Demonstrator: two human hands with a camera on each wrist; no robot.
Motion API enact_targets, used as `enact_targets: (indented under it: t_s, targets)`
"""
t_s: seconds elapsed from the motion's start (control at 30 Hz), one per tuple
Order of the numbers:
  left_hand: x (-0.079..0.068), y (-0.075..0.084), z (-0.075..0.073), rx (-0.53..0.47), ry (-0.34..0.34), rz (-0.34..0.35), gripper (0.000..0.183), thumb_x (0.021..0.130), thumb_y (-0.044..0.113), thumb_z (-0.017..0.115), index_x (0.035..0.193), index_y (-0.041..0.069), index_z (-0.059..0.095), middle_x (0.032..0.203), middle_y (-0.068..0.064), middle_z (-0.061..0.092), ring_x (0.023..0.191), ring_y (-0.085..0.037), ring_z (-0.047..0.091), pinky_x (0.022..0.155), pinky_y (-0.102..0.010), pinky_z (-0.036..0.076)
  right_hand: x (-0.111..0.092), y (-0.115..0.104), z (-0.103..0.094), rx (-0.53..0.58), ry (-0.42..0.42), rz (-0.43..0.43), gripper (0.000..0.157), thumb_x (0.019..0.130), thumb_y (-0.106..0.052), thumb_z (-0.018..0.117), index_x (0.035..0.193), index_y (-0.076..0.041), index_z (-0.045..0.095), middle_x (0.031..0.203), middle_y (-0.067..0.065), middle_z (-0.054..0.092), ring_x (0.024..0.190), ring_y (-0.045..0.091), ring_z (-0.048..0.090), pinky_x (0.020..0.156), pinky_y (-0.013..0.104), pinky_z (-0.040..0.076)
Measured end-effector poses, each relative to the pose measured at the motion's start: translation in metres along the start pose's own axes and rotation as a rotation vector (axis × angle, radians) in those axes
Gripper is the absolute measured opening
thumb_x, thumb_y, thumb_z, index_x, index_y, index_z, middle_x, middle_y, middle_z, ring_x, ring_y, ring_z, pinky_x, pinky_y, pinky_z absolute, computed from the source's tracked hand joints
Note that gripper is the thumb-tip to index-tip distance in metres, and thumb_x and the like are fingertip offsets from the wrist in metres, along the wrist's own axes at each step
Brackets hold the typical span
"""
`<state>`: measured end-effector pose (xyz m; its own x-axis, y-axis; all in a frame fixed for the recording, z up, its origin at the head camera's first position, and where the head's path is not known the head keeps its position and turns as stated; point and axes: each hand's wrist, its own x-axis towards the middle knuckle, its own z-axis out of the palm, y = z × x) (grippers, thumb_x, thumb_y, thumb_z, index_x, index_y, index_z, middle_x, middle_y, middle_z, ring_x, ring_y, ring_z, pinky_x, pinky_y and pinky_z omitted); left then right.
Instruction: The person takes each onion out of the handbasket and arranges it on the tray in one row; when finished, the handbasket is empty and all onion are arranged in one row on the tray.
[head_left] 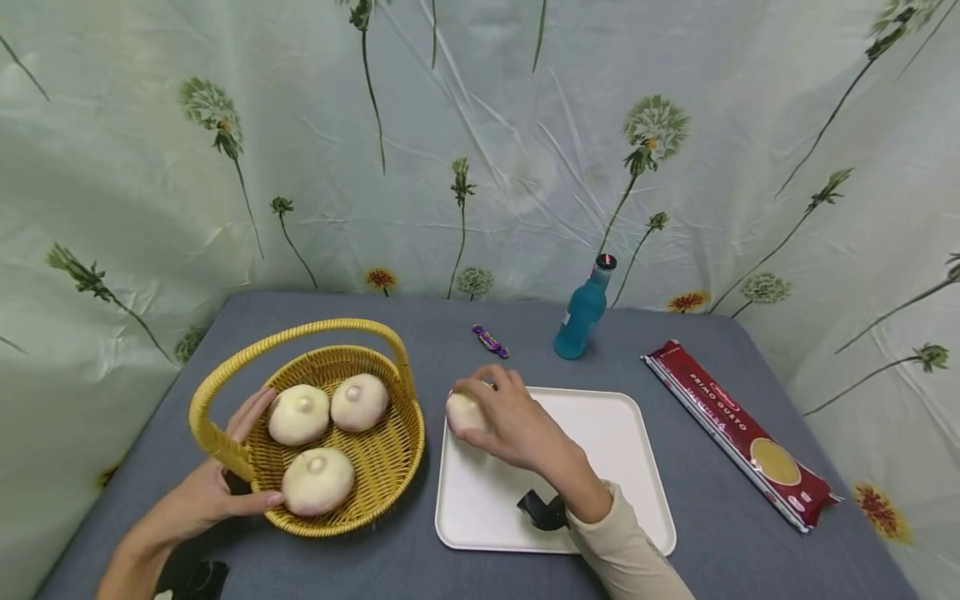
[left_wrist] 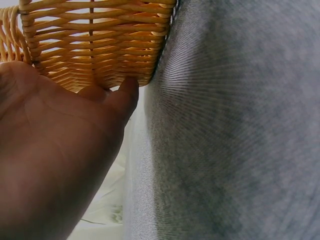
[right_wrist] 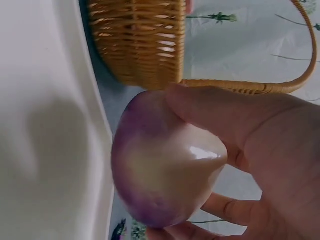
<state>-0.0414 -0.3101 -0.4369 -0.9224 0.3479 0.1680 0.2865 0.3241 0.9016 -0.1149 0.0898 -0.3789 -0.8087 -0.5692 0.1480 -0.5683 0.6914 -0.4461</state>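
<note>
The right hand (head_left: 517, 425) curls its fingers around a pale, purple-tinged turnip (head_left: 465, 412) at the near-left corner of the white tray (head_left: 637, 467) — the grip wraps from above, so the round, glossy vegetable cannot roll off the flat surface. The left hand (head_left: 213, 492) rests with straight fingers against the outer wall of the yellow wicker basket (head_left: 390, 467), apparently bracing it so it does not slide on the grey tabletop (head_left: 450, 333). Three more turnips (head_left: 318, 481) lie inside the basket, touching one another. Beyond the tray stand a blue bottle (head_left: 581, 312) and a small wrapped candy (head_left: 490, 341); a red spaghetti packet (head_left: 738, 429) lies to the right.
</note>
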Motion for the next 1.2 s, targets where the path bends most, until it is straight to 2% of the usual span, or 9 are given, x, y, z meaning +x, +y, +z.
enact_targets:
  t_s: [0.2, 0.33, 0.43, 0.6, 0.7, 0.83, 0.9, 1.03, 1.2]
  targets:
    - [0.000, 0.002, 0.000, -0.008, -0.004, 0.000, 0.121, 0.073, -0.011, 0.077, 0.163, 0.018, 0.002, 0.168, -0.005, -0.012, 0.147, 0.006, -0.008, 0.099, -0.002, 0.008, 0.002, 0.005, 0.007, -0.041, -0.018, 0.033, 0.048, 0.086, -0.033, 0.080, 0.129, -0.021, 0.062, 0.128, 0.012, 0.054, 0.104, 0.031, 0.050, 0.076, 0.045, 0.053]
    - [-0.001, 0.002, 0.000, -0.041, -0.007, -0.020, 0.120, 0.075, -0.011, 0.076, 0.163, 0.021, 0.000, 0.168, 0.001, -0.012, 0.146, 0.007, -0.010, 0.110, -0.012, -0.004, 0.003, 0.006, 0.010, -0.058, -0.038, 0.042, 0.050, 0.086, -0.035, 0.080, 0.130, -0.021, 0.061, 0.128, 0.013, 0.054, 0.104, 0.032, 0.052, 0.074, 0.045, 0.054]
    - [-0.002, 0.002, 0.000, -0.055, -0.008, -0.032, 0.120, 0.076, -0.010, 0.076, 0.163, 0.022, -0.001, 0.168, 0.003, -0.012, 0.146, 0.007, -0.011, 0.112, -0.017, -0.008, 0.003, 0.007, 0.011, -0.052, -0.059, 0.058, 0.052, 0.085, -0.036, 0.080, 0.131, -0.021, 0.061, 0.129, 0.013, 0.055, 0.105, 0.032, 0.052, 0.074, 0.046, 0.053]
    - [-0.002, 0.002, 0.000, -0.035, -0.013, -0.032, 0.121, 0.076, -0.011, 0.076, 0.163, 0.023, -0.001, 0.168, 0.003, -0.013, 0.146, 0.008, -0.011, 0.103, -0.004, 0.001, 0.004, 0.008, 0.014, -0.035, -0.083, 0.076, 0.053, 0.085, -0.035, 0.081, 0.132, -0.020, 0.061, 0.128, 0.012, 0.055, 0.104, 0.031, 0.052, 0.071, 0.045, 0.052]
    - [-0.002, 0.002, 0.000, -0.037, -0.012, -0.033, 0.121, 0.076, -0.011, 0.076, 0.163, 0.023, -0.001, 0.168, 0.003, -0.013, 0.146, 0.008, -0.011, 0.105, -0.005, 0.000, 0.004, 0.009, 0.015, -0.037, -0.085, 0.068, 0.052, 0.086, -0.036, 0.079, 0.133, -0.021, 0.061, 0.129, 0.012, 0.055, 0.104, 0.031, 0.052, 0.072, 0.045, 0.052]
    - [-0.002, 0.001, 0.000, -0.059, -0.008, -0.037, 0.121, 0.076, -0.010, 0.076, 0.163, 0.023, -0.001, 0.168, 0.003, -0.012, 0.146, 0.007, -0.011, 0.116, -0.028, -0.011, 0.005, 0.009, 0.015, -0.026, -0.092, 0.063, 0.050, 0.090, -0.036, 0.075, 0.135, -0.021, 0.060, 0.131, 0.012, 0.054, 0.106, 0.031, 0.051, 0.074, 0.046, 0.052]
    - [-0.002, 0.001, 0.000, -0.062, -0.007, -0.038, 0.121, 0.076, -0.010, 0.076, 0.163, 0.023, 0.000, 0.168, 0.003, -0.012, 0.145, 0.008, -0.011, 0.116, -0.031, -0.012, 0.005, 0.009, 0.014, -0.011, -0.102, 0.061, 0.048, 0.092, -0.036, 0.072, 0.136, -0.021, 0.060, 0.133, 0.012, 0.054, 0.108, 0.032, 0.050, 0.075, 0.046, 0.052]
    - [-0.002, 0.001, 0.001, -0.060, -0.004, -0.036, 0.120, 0.076, -0.010, 0.076, 0.163, 0.022, 0.000, 0.168, 0.002, -0.012, 0.145, 0.008, -0.010, 0.115, -0.027, -0.011, 0.005, 0.009, 0.014, 0.006, -0.115, 0.044, 0.045, 0.096, -0.034, 0.068, 0.137, -0.019, 0.059, 0.134, 0.014, 0.054, 0.109, 0.032, 0.049, 0.079, 0.045, 0.050]
    - [-0.002, 0.002, 0.001, -0.067, -0.004, -0.043, 0.121, 0.076, -0.010, 0.077, 0.163, 0.023, 0.000, 0.168, 0.003, -0.013, 0.145, 0.009, -0.010, 0.111, -0.056, -0.018, 0.004, 0.010, 0.014, -0.008, -0.098, 0.030, 0.050, 0.096, -0.034, 0.067, 0.140, -0.014, 0.056, 0.135, 0.016, 0.055, 0.113, 0.035, 0.051, 0.087, 0.047, 0.050]
